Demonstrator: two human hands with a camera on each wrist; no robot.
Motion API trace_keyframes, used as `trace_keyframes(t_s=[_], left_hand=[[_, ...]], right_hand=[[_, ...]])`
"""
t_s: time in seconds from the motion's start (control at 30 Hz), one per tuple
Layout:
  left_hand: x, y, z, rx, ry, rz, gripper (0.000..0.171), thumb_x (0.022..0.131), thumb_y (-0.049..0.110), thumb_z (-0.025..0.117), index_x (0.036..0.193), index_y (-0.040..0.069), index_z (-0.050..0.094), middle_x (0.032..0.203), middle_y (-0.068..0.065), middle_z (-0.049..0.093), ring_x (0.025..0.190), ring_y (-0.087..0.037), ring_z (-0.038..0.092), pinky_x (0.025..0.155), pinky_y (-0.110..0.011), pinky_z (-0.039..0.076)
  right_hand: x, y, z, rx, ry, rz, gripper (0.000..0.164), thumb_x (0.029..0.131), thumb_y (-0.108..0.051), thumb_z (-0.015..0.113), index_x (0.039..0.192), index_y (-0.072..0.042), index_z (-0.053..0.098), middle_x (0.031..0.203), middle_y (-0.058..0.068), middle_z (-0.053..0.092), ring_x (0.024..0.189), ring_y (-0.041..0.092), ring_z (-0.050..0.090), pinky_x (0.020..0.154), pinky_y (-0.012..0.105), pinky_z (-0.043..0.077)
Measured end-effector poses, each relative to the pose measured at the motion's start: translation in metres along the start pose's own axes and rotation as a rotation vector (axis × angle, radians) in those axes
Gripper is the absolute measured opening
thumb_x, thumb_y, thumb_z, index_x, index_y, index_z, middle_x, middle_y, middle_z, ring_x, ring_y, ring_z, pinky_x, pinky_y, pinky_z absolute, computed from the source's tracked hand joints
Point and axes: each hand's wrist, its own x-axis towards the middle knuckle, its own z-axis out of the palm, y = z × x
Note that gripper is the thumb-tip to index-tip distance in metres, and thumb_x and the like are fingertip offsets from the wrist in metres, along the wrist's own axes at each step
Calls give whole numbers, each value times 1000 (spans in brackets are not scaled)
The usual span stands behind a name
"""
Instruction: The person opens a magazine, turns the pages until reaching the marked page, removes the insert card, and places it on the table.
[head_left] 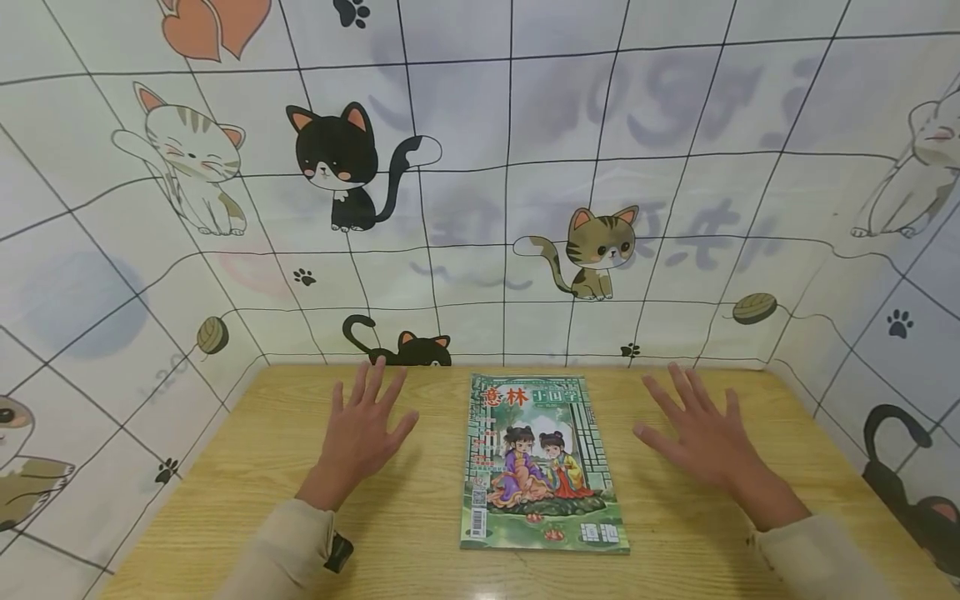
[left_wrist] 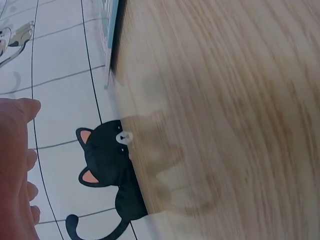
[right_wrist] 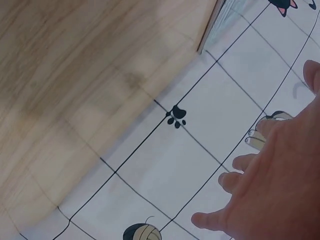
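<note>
A magazine [head_left: 540, 467] with a green illustrated cover of two figures in robes lies face up on the wooden table [head_left: 420, 508]. To its left, my left hand [head_left: 362, 433] is held with fingers spread and straight, apart from the magazine. My right hand [head_left: 705, 437] is on the other side, its fingers also spread, holding nothing. In the left wrist view, the edge of the magazine [left_wrist: 111, 35] shows at the top, with part of my left hand [left_wrist: 15, 165] at the left border. The right wrist view shows my right hand [right_wrist: 280, 185] and the magazine's edge [right_wrist: 212, 25].
Behind the table rises a white wall covering [head_left: 465, 200] with grid lines and cartoon cats. It continues along the left and right sides. A dark band [head_left: 339, 552] sits at my left sleeve.
</note>
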Motion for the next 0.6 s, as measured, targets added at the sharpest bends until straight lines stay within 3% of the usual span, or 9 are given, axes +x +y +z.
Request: trace_keyframes(t_s=[0.37, 0.6], left_hand=[[-1, 22, 2, -21, 20, 62, 67, 97, 52, 53, 153, 18, 41, 162, -15, 25, 148, -38, 23, 109, -70, 23], [-4, 36, 8, -43, -9, 97, 67, 97, 53, 52, 154, 20, 40, 163, -14, 25, 150, -36, 20, 110, -69, 22]], right_hand=[[-4, -23, 9, 37, -24, -73, 78, 96, -58, 51, 160, -25, 21, 165, 19, 12, 149, 43, 11, 103, 79, 1], [-10, -38, 14, 85, -63, -120, 74, 96, -54, 54, 159, -27, 26, 165, 15, 15, 149, 43, 14, 105, 77, 4]])
